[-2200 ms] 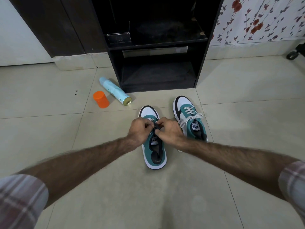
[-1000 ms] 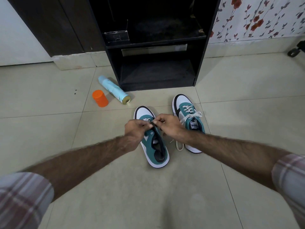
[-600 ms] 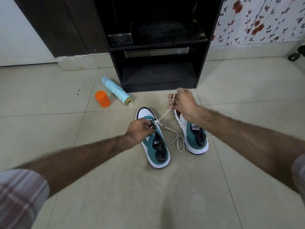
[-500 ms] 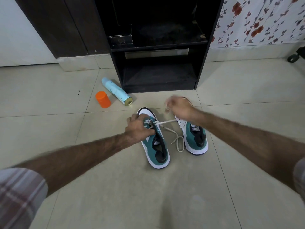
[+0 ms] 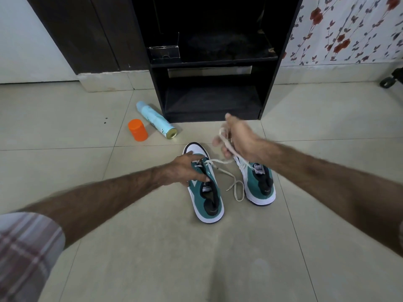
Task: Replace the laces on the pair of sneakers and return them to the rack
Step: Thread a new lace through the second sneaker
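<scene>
Left hand (image 5: 185, 171) presses down on the left sneaker (image 5: 206, 186), fingers curled over its eyelet area, prob. to pin it vs the pull. Right hand (image 5: 237, 138) grips the white lace (image 5: 224, 161), drawing it up & away. Both sneakers sit mid-floor in front of the rack (image 5: 212, 62); right sneaker (image 5: 259, 184) alongside. Long axes run toward the rack, toes leading.
</scene>
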